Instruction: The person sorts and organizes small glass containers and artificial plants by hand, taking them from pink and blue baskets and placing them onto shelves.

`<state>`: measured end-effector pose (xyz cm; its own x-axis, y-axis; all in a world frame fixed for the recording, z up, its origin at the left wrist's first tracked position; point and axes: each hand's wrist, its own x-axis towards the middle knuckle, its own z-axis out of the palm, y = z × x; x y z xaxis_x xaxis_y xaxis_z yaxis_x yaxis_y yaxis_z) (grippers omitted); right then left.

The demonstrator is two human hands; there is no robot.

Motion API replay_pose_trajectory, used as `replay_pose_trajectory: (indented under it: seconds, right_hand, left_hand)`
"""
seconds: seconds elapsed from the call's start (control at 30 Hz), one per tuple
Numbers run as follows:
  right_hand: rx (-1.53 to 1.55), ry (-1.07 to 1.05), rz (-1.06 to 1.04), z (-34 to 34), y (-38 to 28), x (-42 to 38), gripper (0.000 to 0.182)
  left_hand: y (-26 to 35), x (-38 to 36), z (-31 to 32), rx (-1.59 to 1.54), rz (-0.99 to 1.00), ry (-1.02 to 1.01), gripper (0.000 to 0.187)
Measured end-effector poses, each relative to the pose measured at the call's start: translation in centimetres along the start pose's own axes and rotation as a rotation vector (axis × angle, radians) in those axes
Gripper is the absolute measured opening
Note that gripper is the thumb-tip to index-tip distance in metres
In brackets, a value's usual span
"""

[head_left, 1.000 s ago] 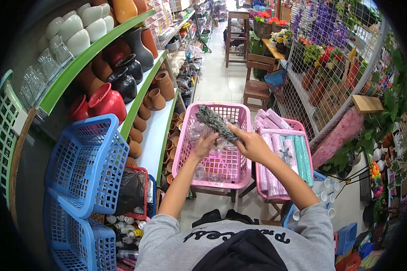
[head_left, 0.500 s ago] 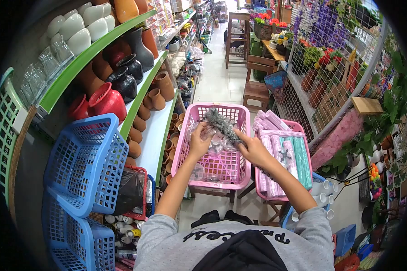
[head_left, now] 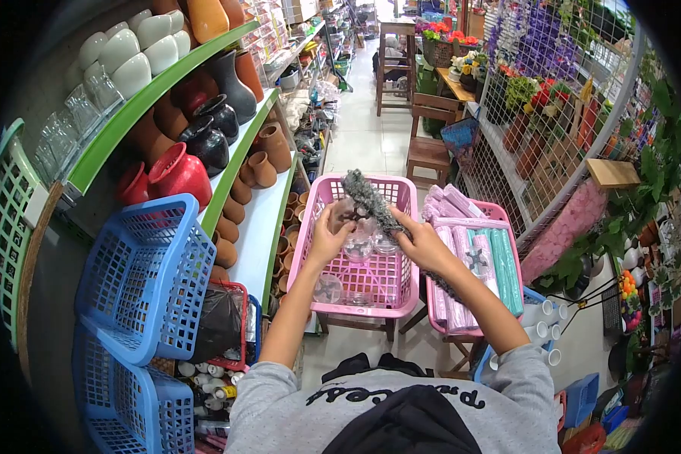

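Note:
My right hand (head_left: 425,246) is closed around a grey fluffy duster (head_left: 371,200), which slants up and left over a pink plastic basket (head_left: 411,261). A shaggy grey end of it shows below my right forearm. My left hand (head_left: 328,240) grips a clear, rounded cup-like piece (head_left: 343,215), with the duster's upper part close beside it. Inside the basket, just under my hands, lie several clear round pieces (head_left: 357,248). Another clear round piece (head_left: 328,288) rests near the basket's front left corner.
To the right, a second pink basket (head_left: 516,250) holds pink and teal wrapped bundles (head_left: 499,261). Blue baskets (head_left: 102,280) stand at left beside shelves of pots, with a red vase (head_left: 178,172). A wooden chair (head_left: 430,147) and wire grid (head_left: 560,144) stand ahead.
The duster's upper end has shifted slightly up and left. My left hand has turned a little, and the clear piece in it shows more plainly. My right hand stays nearly in place.

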<state>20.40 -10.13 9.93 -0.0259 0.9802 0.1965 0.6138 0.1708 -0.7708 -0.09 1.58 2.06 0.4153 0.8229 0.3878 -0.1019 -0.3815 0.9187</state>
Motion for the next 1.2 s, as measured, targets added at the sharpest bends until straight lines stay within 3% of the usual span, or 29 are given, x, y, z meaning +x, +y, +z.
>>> replay_pose_trajectory:
  seconds: [0.07, 0.17, 0.2, 0.27, 0.33, 0.43, 0.57, 0.67, 0.73, 0.8, 0.87, 0.9, 0.93, 1.0, 1.03, 1.1, 1.13, 1.2]
  right_hand:
    - [-0.153, -0.021, -0.102, 0.2, 0.6, 0.0, 0.052]
    - [-0.018, -0.037, 0.029, 0.0, 0.5, 0.1, 0.052]
    - [-0.018, -0.035, 0.026, 0.5, 1.1, 0.2, 0.052]
    - [-0.028, 0.072, -0.214, 2.1, 3.0, -0.2, 0.052]
    - [0.017, 0.064, -0.188, 2.5, 2.1, -0.2, 0.052]
    - [0.036, 0.066, -0.071, 2.8, 1.3, -0.3, 0.053]
    - [0.013, 0.093, -0.105, 3.0, 1.8, -0.7, 0.056]
    - [-0.118, 0.111, -0.210, 3.8, 3.1, -1.8, 0.061]
    - [-0.234, 0.120, -0.290, 3.9, 3.2, -2.5, 0.063]
    - [-0.387, -0.001, -0.261, 3.7, 2.9, -3.1, 0.066]
    - [-0.379, 0.033, -0.233, 3.2, 2.7, -2.7, 0.064]
    - [-0.369, 0.064, -0.196, 3.0, 2.7, -2.6, 0.063]
    - [-0.369, 0.065, -0.191, 2.6, 2.6, -2.5, 0.063]
    - [-0.305, 0.091, -0.136, 1.7, 2.2, -1.8, 0.056]
    - [-0.307, 0.065, -0.088, 1.4, 2.0, -1.6, 0.052]
    - [-0.250, 0.042, -0.048, 1.2, 1.5, -1.3, 0.052]
    - [-0.196, 0.018, -0.012, 1.1, 1.3, -1.3, 0.051]
    - [-0.179, -0.011, -0.016, 1.0, 0.9, -1.3, 0.051]
  left_hand:
    - [-0.1, 0.0, 0.1, 0.025, 0.023, -0.008, 0.045]
    - [1.3, 0.0, 0.9, -0.515, -0.210, 0.277, 0.035]
    - [1.1, 0.1, 1.0, -0.514, -0.206, 0.277, 0.035]
    - [0.4, 0.2, 1.2, -1.018, -0.287, 0.289, 0.029]
    - [1.4, 0.2, 2.1, -0.982, -0.388, 0.287, 0.027]
    - [1.6, 0.5, 3.2, -1.220, -0.560, 0.420, 0.035]
    - [3.5, 0.6, 3.7, -1.304, -0.580, 0.442, 0.043]
    - [2.2, 0.9, 3.8, -1.218, -0.472, 0.450, 0.049]
    - [2.1, 0.8, 3.9, -1.035, -0.560, 0.470, 0.045]
    - [1.0, 0.9, 3.9, -1.101, -0.569, 0.441, 0.043]
    - [1.2, 0.2, 4.7, -0.763, -0.408, 0.600, 0.048]
    - [0.8, -0.2, 4.4, -0.556, -0.282, 0.495, 0.063]
    - [-0.9, 0.2, 3.9, -0.306, -0.142, 0.516, 0.068]
    - [-1.5, -0.2, 3.4, 0.185, 0.147, 0.406, 0.055]
    - [-0.9, -0.4, 3.6, 0.186, 0.146, 0.402, 0.055]
    - [0.0, -0.8, 3.9, -0.437, -0.217, 0.329, 0.055]
    - [0.4, -0.6, 3.5, -0.438, -0.217, 0.328, 0.055]
    - [1.2, 0.1, 2.2, -0.963, -0.234, -0.027, 0.060]
